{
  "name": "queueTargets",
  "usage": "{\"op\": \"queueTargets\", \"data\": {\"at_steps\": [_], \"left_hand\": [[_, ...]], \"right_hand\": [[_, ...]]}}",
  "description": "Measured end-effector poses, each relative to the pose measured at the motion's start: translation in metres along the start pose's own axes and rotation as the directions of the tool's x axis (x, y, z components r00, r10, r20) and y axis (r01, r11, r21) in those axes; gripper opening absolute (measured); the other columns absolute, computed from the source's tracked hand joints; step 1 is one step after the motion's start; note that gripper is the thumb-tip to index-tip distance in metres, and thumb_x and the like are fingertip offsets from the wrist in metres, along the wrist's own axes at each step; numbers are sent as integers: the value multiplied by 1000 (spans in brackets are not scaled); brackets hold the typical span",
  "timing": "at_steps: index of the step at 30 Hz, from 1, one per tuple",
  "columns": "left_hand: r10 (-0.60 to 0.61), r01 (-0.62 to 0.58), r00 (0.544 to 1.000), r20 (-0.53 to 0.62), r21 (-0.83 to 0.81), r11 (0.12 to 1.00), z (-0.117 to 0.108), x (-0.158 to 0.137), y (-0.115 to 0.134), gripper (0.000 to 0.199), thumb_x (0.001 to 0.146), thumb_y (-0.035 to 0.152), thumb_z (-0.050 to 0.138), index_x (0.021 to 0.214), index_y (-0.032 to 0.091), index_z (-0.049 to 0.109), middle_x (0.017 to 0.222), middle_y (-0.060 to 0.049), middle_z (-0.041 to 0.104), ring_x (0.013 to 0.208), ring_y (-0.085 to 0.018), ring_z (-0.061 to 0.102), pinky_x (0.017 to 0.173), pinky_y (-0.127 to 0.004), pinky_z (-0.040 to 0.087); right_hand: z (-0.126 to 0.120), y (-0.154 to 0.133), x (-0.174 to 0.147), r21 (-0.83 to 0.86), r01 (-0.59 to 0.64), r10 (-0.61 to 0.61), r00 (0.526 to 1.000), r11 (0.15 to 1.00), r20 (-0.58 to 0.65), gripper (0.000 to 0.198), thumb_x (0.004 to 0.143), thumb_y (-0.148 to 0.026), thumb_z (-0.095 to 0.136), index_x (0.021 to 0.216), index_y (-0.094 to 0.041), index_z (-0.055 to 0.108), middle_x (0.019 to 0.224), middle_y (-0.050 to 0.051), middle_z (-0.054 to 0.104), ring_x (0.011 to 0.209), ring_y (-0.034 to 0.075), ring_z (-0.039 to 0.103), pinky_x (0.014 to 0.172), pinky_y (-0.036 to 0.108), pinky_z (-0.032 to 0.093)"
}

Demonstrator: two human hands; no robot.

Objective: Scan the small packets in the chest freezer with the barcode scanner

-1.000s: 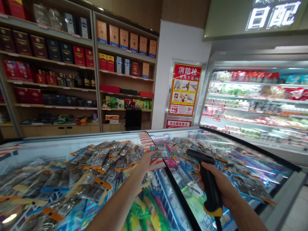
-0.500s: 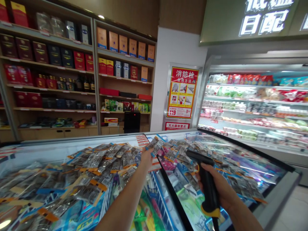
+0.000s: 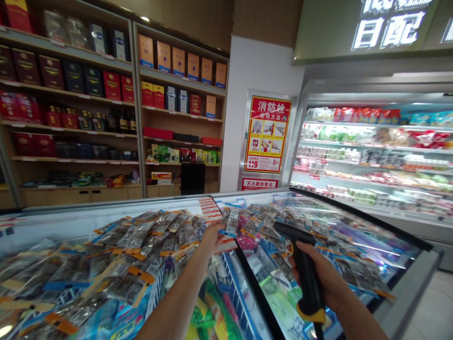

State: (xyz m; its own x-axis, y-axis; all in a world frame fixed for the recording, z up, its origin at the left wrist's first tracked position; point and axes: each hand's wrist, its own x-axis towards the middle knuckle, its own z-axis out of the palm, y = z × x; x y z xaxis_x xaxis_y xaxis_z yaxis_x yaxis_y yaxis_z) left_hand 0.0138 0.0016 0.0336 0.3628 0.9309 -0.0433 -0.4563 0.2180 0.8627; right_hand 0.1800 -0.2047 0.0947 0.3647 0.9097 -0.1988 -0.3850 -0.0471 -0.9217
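Note:
My left hand (image 3: 212, 234) reaches over the freezer and pinches the edge of a small clear packet (image 3: 232, 220) with a blue strip and dark contents. Wrapped round the grip of a black and yellow barcode scanner (image 3: 305, 264) is my right hand (image 3: 327, 276). The scanner's head points left, towards the packet, with a gap between them. Similar packets with orange and blue strips (image 3: 136, 236) lie heaped on the left side of the freezer. More packets (image 3: 357, 269) lie on the right side.
A black-edged divider (image 3: 255, 288) runs between the freezer's halves, with white wire baskets (image 3: 235, 290) beneath. Red and white price labels (image 3: 209, 208) line the middle. Behind stand shelves of boxes (image 3: 180, 61), a fire-hydrant poster (image 3: 268, 134) and a lit refrigerated display (image 3: 375, 148).
My left hand has shifted slightly down and left. The packet at its fingertips has turned more upright and moved a little lower. My right hand and the scanner have barely moved.

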Motion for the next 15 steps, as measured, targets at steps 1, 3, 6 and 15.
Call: {"op": "queueTargets", "data": {"at_steps": [1,3,6,15], "left_hand": [[-21,21,1000,-3,-12,1000,-3,1,0,20,55,5,51,73,15,55,71,-1,62,67,-11,59,67,-24,47],[-55,52,998,-41,-59,997,-6,5,0,21,56,4,50,73,16,54,71,0,63,67,-11,59,69,-26,48],[-14,9,998,-60,-86,996,-9,12,-3,23,56,5,51,75,17,55,72,0,64,68,-12,60,69,-28,49],[117,-63,982,-148,324,944,-10,20,-10,17,59,21,60,76,19,62,71,-2,64,75,-18,58,63,-29,44]], "right_hand": [[1,1,1,2,-3,3,1000,1000,1,19,72,-35,55,69,-16,54,48,-1,56,36,10,50,34,19,39],[3,3,3,-3,-20,20,1000,1000,10,20,72,-35,55,70,-15,54,48,-1,56,36,10,51,35,19,39],[10,7,4,-48,-23,25,999,999,31,22,71,-37,56,68,-15,53,48,0,57,36,10,51,34,18,38],[51,18,51,-104,110,-110,994,988,13,22,67,-36,57,62,-16,51,41,-2,54,31,10,48,30,19,35]]}}
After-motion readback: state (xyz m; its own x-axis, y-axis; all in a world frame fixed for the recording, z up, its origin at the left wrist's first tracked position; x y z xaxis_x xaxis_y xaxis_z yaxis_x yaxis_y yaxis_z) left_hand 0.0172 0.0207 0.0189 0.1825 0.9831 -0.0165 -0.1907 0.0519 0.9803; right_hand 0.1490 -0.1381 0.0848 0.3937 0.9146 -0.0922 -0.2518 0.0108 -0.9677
